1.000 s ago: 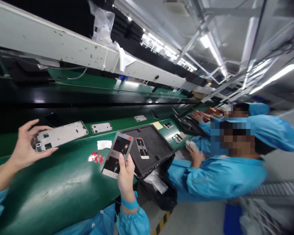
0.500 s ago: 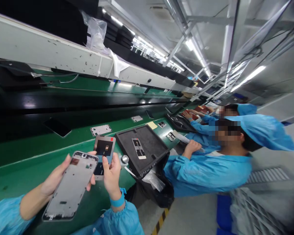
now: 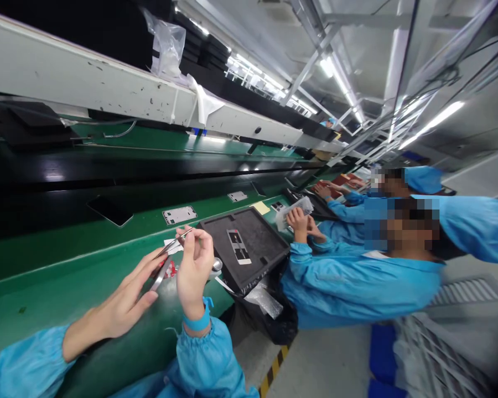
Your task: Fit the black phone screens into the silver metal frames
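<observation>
Over the green bench, my left hand [image 3: 126,301] grips a grey phone frame [image 3: 161,275] turned nearly edge-on, so its face is hidden. My right hand [image 3: 196,265], with a blue wrist strap, pinches the upper end of a thin phone panel [image 3: 175,243], also edge-on. The two parts are close together; whether they touch I cannot tell. Below them lie small red pieces [image 3: 171,269]. Just past my hands a white phone frame [image 3: 180,215] lies flat, and left of it a dark phone screen [image 3: 110,210].
Right of my hands sits a black tray [image 3: 269,232] holding another phone panel [image 3: 239,247]. A round metal knob [image 3: 217,265] stands by its near corner. A black bag [image 3: 288,326] hangs at the bench edge. A co-worker [image 3: 357,287] handles clear plastic [image 3: 294,213] close by.
The phone frame and the panel have swung from face-on to edge-on, the two parts drawn together. My right hand has risen slightly. The co-worker has lifted clear plastic with both hands.
</observation>
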Demonstrator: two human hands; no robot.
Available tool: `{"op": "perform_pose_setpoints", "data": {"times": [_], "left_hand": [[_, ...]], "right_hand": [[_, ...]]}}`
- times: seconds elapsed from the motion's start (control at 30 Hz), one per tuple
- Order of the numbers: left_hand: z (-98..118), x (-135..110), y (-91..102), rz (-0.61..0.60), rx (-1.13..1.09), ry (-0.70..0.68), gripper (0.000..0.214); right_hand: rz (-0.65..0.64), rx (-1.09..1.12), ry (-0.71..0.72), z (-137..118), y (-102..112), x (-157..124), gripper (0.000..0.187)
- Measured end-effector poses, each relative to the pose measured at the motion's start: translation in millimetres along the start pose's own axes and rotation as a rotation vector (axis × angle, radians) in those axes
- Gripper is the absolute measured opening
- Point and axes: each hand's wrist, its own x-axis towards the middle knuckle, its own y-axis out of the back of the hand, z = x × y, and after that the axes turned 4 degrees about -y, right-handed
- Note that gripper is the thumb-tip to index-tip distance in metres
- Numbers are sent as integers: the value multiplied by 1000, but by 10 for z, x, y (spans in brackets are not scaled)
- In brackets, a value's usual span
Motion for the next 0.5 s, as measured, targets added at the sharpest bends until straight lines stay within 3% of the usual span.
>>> {"op": "perform_pose_setpoints", "data": {"times": [0.1, 0.17, 0.33, 0.43, 0.5], "left_hand": [[40, 67, 116, 27, 7, -10, 58], [49, 128, 251, 106, -67, 76, 57], [37, 237, 607, 354, -667, 437, 73], [86, 240, 669, 392, -1009, 483, 79], [143, 232, 643, 349, -1143, 460, 80]], "right_hand": [[-66, 16, 21, 20, 49, 44, 31], [-109, -45, 67, 155, 144, 66, 32], [-326, -644, -5, 909, 383, -45, 25], [-367, -771, -64, 1239, 443, -157, 17], [-327, -813, -73, 1259, 457, -184, 19]]}}
